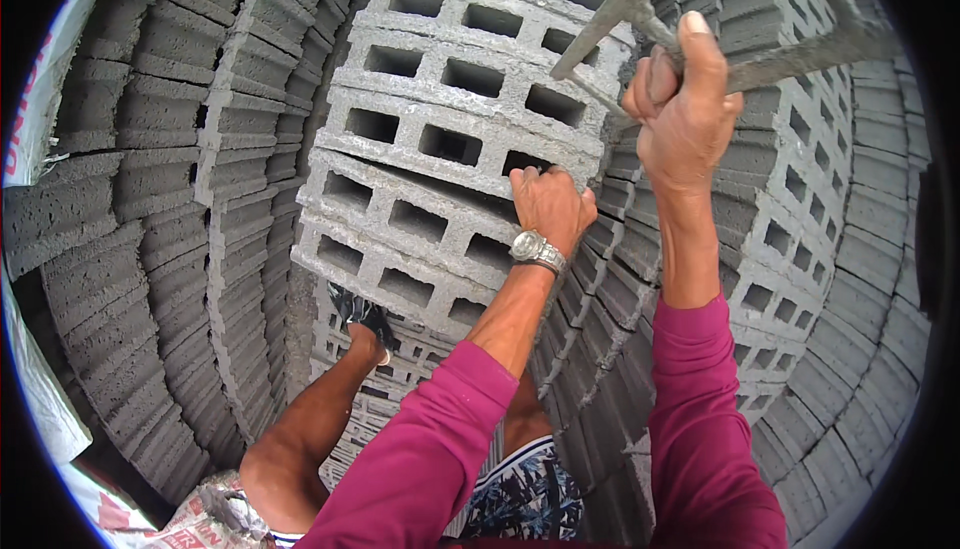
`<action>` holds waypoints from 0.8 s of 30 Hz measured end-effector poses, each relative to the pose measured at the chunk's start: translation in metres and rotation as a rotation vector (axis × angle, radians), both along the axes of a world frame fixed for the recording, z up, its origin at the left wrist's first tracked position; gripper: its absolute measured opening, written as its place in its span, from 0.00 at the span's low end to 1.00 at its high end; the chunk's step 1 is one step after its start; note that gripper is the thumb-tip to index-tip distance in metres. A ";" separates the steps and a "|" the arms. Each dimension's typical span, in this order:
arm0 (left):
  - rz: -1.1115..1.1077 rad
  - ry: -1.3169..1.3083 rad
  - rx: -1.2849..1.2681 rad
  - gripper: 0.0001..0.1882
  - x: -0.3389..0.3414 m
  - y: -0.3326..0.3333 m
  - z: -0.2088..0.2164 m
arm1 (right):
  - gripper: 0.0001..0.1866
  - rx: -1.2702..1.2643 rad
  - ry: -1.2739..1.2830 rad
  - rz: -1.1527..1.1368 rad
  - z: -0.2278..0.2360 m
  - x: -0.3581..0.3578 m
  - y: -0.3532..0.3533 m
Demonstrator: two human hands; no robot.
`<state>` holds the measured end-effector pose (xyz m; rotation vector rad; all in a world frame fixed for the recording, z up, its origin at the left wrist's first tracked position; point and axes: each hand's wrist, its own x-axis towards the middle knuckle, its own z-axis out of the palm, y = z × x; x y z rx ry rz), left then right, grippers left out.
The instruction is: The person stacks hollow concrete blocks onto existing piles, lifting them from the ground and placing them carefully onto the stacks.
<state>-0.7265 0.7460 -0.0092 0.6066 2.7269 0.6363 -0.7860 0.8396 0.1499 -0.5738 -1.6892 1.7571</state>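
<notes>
A row of grey concrete hollow blocks (400,186) runs up the middle, their rectangular holes facing up. My left hand (550,211), with a metal watch on its wrist, is closed on one of these blocks, its fingertips curled at a hole and partly hidden. A narrow wedge-shaped gap parts this block from the neighbour beyond it. Up to the right, my right hand (683,109) grips a bar of a grey, cement-crusted metal frame (790,61). The thumb lies up along the bar. The frame's far end leaves the picture, and one thin bar reaches over the block row.
Tall stacks of blocks (245,99) line the left side, and another stack (800,209) rises on the right. Below, one of my feet (362,319) rests on more blocks between the stacks. Printed white and red sacking (35,349) edges the far left.
</notes>
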 end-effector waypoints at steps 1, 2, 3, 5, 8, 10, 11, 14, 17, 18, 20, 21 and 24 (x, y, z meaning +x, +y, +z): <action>-0.001 0.001 -0.008 0.21 0.000 -0.001 0.000 | 0.25 -0.034 0.104 0.058 0.031 0.001 0.009; -0.001 0.012 -0.031 0.21 -0.001 -0.002 0.000 | 0.26 -0.062 0.208 0.118 0.055 0.005 0.017; -0.007 0.016 -0.041 0.21 -0.001 -0.001 0.000 | 0.26 -0.041 0.228 0.102 0.068 0.010 0.024; -0.006 0.048 -0.040 0.21 0.000 0.002 -0.002 | 0.27 -0.006 0.272 0.073 0.081 0.021 0.032; -0.016 0.032 -0.062 0.21 -0.002 0.000 0.004 | 0.23 0.065 -0.071 0.080 -0.051 0.061 0.028; -0.026 0.033 0.019 0.21 0.001 0.016 0.007 | 0.26 0.163 -0.309 -0.064 -0.102 0.077 0.032; -0.024 0.063 0.042 0.22 -0.001 0.014 0.003 | 0.25 0.108 -0.306 -0.072 -0.101 0.076 0.030; -0.020 0.063 0.011 0.20 0.004 0.010 -0.001 | 0.24 0.001 -0.252 -0.100 -0.089 0.071 0.028; -0.014 0.077 -0.064 0.22 0.000 -0.003 -0.004 | 0.27 -0.014 -0.036 -0.050 -0.022 0.058 0.023; -0.016 0.075 -0.071 0.22 0.002 -0.007 -0.005 | 0.27 0.000 0.076 0.003 0.004 0.057 0.028; -0.021 0.087 -0.048 0.22 0.004 0.003 -0.003 | 0.27 -0.044 0.265 0.140 0.046 0.061 0.040; -0.017 0.089 -0.058 0.22 0.004 0.001 -0.002 | 0.27 -0.078 0.361 0.213 0.050 0.061 0.040; -0.014 0.088 -0.024 0.22 0.003 0.003 0.001 | 0.27 0.221 -0.037 0.016 -0.068 0.065 0.022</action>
